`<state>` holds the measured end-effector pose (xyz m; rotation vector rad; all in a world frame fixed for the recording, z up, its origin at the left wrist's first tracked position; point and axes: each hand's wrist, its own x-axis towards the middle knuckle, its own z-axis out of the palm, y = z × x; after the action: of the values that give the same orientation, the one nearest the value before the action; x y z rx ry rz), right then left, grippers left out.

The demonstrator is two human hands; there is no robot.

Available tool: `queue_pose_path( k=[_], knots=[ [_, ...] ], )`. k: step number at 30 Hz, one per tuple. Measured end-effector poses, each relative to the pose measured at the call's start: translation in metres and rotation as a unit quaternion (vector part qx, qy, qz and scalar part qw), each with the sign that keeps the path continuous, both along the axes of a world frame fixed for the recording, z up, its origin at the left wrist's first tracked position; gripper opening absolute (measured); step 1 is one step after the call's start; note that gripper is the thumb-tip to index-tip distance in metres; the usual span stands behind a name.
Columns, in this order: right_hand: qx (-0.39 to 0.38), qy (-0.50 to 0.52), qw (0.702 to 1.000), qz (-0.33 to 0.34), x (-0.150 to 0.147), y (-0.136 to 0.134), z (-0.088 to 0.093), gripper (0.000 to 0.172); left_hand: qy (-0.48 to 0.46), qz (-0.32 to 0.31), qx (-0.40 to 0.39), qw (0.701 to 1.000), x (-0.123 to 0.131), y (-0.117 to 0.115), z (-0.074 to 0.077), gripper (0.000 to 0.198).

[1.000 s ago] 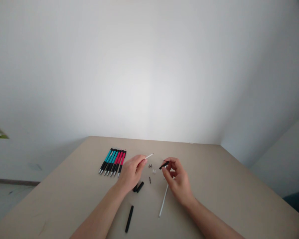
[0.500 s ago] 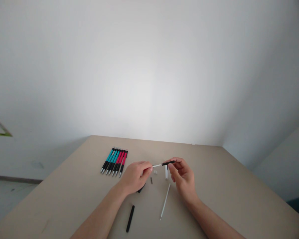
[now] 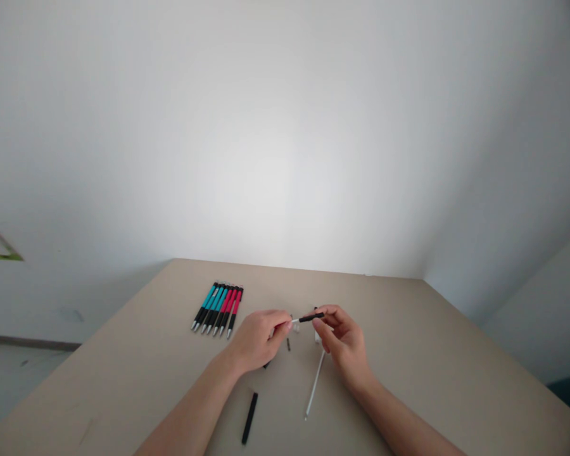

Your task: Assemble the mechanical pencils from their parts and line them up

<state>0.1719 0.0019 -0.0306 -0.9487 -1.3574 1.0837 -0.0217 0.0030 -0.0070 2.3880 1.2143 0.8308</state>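
My left hand (image 3: 265, 339) is closed, pinching a thin white pen refill (image 3: 295, 321) between thumb and fingertips. My right hand (image 3: 344, 342) grips a short black pen grip sleeve (image 3: 312, 316) by its right part, and the refill's other end runs into it. Most of the refill is hidden by the fingers and the sleeve. Below the right hand, a second white refill (image 3: 315, 385) lies slanted on the table. A small dark piece (image 3: 288, 344) lies between the hands. Under my right fingers a white part (image 3: 317, 337) is partly covered.
Several click pens (image 3: 219, 309), teal and red with black grips, lie in a row at the left on the beige table (image 3: 399, 329). A black tube (image 3: 249, 418) lies near the front. Another dark piece (image 3: 266, 365) shows beneath my left hand. A white wall (image 3: 289, 158) stands behind.
My right hand has moved left and slightly down with the black sleeve. Less of the white refill shows between the sleeve and my left hand, which has barely moved.
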Motion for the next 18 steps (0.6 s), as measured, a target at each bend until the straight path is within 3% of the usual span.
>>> queue_pose_path(
  k=[12,18],
  knots=[
    [0.013,-0.09,0.995,0.035,0.0004,-0.0024,0.0042,0.02,0.018,-0.008,-0.063,0.998,0.0054,-0.0042,0.0065,0.016],
    [0.033,-0.148,0.988,0.025,0.0,-0.0045,0.0063,0.02,0.016,-0.005,-0.077,0.997,0.0071,-0.0054,0.0092,0.02]
  ],
)
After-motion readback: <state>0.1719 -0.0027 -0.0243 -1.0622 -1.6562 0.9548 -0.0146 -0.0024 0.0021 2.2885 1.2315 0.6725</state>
